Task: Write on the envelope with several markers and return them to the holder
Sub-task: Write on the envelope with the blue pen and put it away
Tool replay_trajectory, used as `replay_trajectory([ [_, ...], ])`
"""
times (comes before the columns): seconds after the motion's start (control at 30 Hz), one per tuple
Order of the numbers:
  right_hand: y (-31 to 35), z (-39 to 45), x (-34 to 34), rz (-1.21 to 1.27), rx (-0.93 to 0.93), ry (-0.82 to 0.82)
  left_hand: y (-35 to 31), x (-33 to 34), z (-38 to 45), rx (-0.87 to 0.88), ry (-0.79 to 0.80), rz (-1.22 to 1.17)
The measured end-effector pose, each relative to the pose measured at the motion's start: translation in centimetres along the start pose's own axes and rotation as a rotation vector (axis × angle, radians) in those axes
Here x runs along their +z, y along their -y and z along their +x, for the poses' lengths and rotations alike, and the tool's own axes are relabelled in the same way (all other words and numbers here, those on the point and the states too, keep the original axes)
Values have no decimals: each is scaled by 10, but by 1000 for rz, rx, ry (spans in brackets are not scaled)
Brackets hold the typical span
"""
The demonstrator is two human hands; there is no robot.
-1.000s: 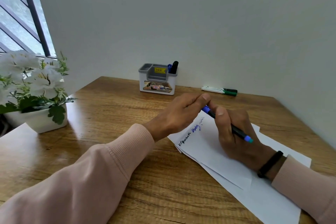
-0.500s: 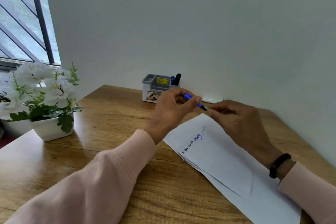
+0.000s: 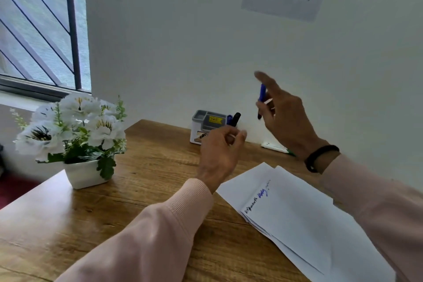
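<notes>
We see the right hand point(image 3: 283, 112) raised, pinching a blue marker point(image 3: 262, 94) above the table point(image 3: 160, 167), right of the far holder point(image 3: 209, 127). The left hand point(image 3: 220, 149) hangs curled, its hold unclear. The envelope point(image 3: 297, 217) lies near right.

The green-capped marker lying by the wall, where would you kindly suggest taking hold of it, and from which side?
Pinch the white barrel of the green-capped marker from above, near its left end. It lies flat on the desk along the wall, and the right hand, holding the blue marker, hides its cap end.
</notes>
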State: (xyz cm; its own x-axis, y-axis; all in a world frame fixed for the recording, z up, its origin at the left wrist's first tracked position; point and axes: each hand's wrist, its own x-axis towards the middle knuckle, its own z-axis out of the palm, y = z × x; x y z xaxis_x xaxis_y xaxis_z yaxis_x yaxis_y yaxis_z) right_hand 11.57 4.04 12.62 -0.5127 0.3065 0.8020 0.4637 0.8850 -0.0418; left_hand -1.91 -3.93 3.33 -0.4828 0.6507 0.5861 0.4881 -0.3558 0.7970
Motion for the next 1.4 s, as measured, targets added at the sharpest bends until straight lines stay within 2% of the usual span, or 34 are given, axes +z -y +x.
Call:
replay_trajectory([
  [0.17,-7,19,21,166,208,-147,19,2,-7,43,206,248],
  [0.27,-10,16,42,236,295,-135,25,2,-10,80,225,378],
  [0.43,-19,12,72,299,444,-99,29,1,-10,52,273,423],
  [0.77,-32,8,83,150,370,164,31,4,-9,33,319,484],
  [0.97,-32,4,86,194,396,429,32,4,-9,33,327,498],
  [1.13,-35,1,78,184,386,413,34,5,-9,37,325,493],
  [1.23,-47,-5,64,160,439,375,35,5,-7,35,322,481],
  [1.4,-92,-30,29,5,576,408,37,7,-6,27,355,484],
])
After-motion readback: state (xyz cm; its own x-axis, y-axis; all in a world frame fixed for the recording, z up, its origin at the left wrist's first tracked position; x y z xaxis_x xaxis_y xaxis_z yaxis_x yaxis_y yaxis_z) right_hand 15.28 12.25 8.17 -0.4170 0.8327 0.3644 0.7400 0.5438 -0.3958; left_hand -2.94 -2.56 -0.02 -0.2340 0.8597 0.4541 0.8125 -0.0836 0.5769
